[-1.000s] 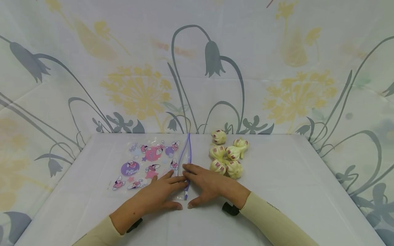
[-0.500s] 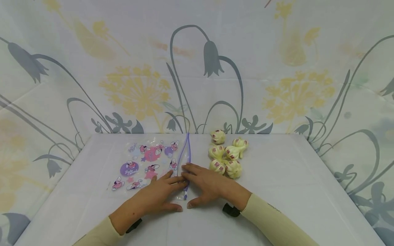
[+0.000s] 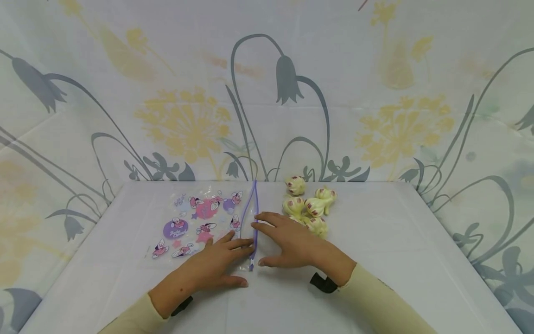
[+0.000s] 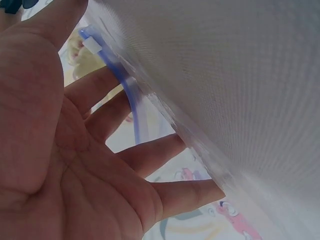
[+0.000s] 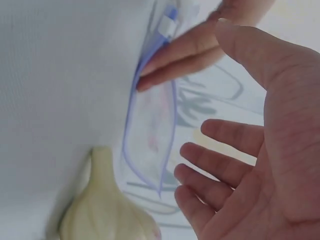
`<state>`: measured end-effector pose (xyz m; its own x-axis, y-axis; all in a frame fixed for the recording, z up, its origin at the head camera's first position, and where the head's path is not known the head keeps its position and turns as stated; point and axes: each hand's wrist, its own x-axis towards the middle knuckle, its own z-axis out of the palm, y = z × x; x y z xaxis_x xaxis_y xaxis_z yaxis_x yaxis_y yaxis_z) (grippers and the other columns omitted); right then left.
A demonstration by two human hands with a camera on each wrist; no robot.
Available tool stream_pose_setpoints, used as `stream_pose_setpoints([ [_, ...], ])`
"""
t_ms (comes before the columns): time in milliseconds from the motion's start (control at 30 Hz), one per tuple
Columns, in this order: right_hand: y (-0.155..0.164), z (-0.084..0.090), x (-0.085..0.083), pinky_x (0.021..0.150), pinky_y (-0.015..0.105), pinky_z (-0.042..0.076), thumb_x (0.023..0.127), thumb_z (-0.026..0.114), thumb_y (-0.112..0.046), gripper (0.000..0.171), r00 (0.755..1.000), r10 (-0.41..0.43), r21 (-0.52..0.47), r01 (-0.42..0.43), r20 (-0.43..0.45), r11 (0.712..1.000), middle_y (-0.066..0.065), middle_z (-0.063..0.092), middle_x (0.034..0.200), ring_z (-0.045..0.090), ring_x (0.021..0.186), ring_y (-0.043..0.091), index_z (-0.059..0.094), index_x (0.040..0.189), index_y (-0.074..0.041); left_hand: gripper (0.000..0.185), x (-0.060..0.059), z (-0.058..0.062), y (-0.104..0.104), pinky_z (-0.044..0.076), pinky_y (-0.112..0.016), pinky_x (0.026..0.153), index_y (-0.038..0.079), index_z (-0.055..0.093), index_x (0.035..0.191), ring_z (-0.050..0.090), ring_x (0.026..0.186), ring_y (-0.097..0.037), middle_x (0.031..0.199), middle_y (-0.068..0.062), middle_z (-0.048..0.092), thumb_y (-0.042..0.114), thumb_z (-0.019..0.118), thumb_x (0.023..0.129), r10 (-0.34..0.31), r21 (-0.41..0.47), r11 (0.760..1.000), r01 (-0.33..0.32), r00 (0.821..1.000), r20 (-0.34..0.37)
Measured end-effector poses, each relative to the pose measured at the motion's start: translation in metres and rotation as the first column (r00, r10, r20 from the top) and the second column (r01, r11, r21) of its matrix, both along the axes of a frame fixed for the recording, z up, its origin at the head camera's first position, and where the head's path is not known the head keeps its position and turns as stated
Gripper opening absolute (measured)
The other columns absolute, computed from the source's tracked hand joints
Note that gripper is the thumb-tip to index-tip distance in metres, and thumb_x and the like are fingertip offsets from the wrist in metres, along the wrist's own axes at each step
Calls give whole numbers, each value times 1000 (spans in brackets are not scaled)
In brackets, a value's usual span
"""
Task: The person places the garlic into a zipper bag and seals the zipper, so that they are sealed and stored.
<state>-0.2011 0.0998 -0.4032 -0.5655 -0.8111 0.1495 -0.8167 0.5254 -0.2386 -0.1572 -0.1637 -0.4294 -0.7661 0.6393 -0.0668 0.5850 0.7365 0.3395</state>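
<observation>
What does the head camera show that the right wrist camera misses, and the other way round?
Only the head view shows the whole printed zip bag, the cluster of garlic bulbs, both sleeves and the flowered backdrop. Only the right wrist view shows the right hand from its palm side, fingers spread and holding nothing, with one garlic bulb up close. Both show the bag's purple zip strip with its mouth gaping, and the left hand resting on it.
</observation>
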Motion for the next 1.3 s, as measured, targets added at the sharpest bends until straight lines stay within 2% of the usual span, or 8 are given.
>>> stream_pose_setpoints([
  [100,5,4,-2,119,51,41,91,82,-51,87,1000,-8,-11,8,-19,1000,14,45,163,45,150,32,48,159,-9,79,0,0,0,27,-90,103,23,56,156,33,154,-50,165,2,47,56,80,89,4,2,1000,-4,1000,3],
  [367,16,16,-5,119,52,42,93,80,-49,83,997,-71,-27,71,3,997,11,44,164,46,149,31,47,160,-13,79,0,-1,0,27,-89,104,23,56,156,32,155,-49,166,3,46,57,80,89,3,-6,1000,-3,1000,-4],
  [667,27,20,-12,119,52,41,95,80,-44,76,993,-117,-60,117,-4,991,8,46,163,46,149,29,49,158,-15,80,1,2,0,26,-88,106,23,55,157,32,156,-48,166,4,46,58,80,89,15,-21,1000,-15,1000,7],
  [900,36,26,-16,117,52,44,95,81,-39,72,990,-139,-99,137,-20,986,9,50,158,52,143,32,52,156,-14,80,1,1,1,25,-88,107,25,55,157,31,156,-47,166,5,46,59,80,89,25,-20,1000,-24,1000,16],
  [1133,47,31,-21,120,51,40,97,80,-33,67,984,-176,-124,180,39,976,10,49,160,46,149,31,54,155,-12,80,0,-2,0,24,-88,108,26,54,157,29,157,-46,167,5,45,60,79,89,26,-13,1000,-26,999,26],
  [1300,55,33,-25,120,55,40,96,80,-28,66,983,-178,-145,183,47,972,14,48,160,45,149,35,54,154,-9,80,0,-3,-1,24,-88,108,26,54,157,29,157,-47,167,5,45,59,79,89,18,-8,1000,-18,999,26],
])
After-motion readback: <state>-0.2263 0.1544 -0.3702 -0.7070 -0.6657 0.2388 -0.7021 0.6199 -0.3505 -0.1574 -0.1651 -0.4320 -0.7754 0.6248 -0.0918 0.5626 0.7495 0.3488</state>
